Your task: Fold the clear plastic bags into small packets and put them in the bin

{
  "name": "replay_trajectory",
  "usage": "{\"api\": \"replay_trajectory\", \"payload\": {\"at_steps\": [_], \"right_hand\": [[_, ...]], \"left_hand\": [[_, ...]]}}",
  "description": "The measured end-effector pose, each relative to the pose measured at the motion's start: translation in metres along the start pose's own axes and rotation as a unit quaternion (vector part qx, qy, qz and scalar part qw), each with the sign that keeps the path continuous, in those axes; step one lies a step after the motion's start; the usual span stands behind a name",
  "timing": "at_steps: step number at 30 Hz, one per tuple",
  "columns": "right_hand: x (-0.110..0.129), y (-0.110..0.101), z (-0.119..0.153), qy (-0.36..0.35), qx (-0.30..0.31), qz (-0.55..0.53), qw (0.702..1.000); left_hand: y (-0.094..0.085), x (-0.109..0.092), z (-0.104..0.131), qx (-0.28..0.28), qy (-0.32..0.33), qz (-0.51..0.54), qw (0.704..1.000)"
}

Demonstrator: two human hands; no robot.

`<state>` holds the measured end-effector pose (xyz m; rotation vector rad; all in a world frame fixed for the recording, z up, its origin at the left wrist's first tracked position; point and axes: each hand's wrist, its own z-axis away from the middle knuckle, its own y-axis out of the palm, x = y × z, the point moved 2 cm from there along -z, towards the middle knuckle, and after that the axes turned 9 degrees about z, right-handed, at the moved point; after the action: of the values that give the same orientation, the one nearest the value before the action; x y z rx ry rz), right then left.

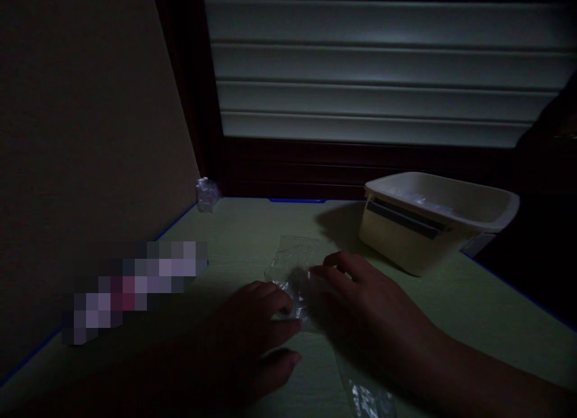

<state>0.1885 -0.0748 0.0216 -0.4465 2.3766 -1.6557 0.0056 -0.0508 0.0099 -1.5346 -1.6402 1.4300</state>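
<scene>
A clear plastic bag (pixel 295 253) lies on the green table in the middle of the view, its surface creased and shiny. My left hand (pixel 259 340) rests at the bag's lower left edge, thumb and fingers apart, with nothing between them. On the bag's right side is my right hand (pixel 356 286), its fingers bent over the plastic; the fingertips are dark, and whether they pinch it I cannot tell. Another piece of clear plastic (pixel 367 400) lies below my right forearm at the bottom edge.
A cream bin (pixel 396 241) with clear plastic inside stands at the right on the table (pixel 238 226). Crumpled plastic (pixel 207 194) sits at the back left corner. A pixelated long object (pixel 139 286) lies at left. A wall and slatted panel (pixel 360 69) border the table.
</scene>
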Motion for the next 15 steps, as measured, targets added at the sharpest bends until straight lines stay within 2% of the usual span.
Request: {"api": "replay_trajectory", "payload": {"at_steps": [4,7,12,15], "right_hand": [[0.001,0.002,-0.004,-0.034,0.075,0.041,0.996],[0.002,0.003,-0.005,-0.047,0.097,0.047,0.993],[0.004,-0.002,-0.002,-0.044,0.052,0.018,0.997],[0.008,-0.002,0.0,-0.112,0.008,-0.003,0.994]], "left_hand": [[-0.001,0.005,-0.001,-0.055,0.007,-0.006,0.998],[-0.001,0.01,0.001,-0.088,0.002,-0.028,0.996],[-0.002,0.003,0.002,-0.092,0.048,-0.037,0.994],[-0.002,-0.003,-0.002,-0.031,0.053,-0.031,0.998]]}}
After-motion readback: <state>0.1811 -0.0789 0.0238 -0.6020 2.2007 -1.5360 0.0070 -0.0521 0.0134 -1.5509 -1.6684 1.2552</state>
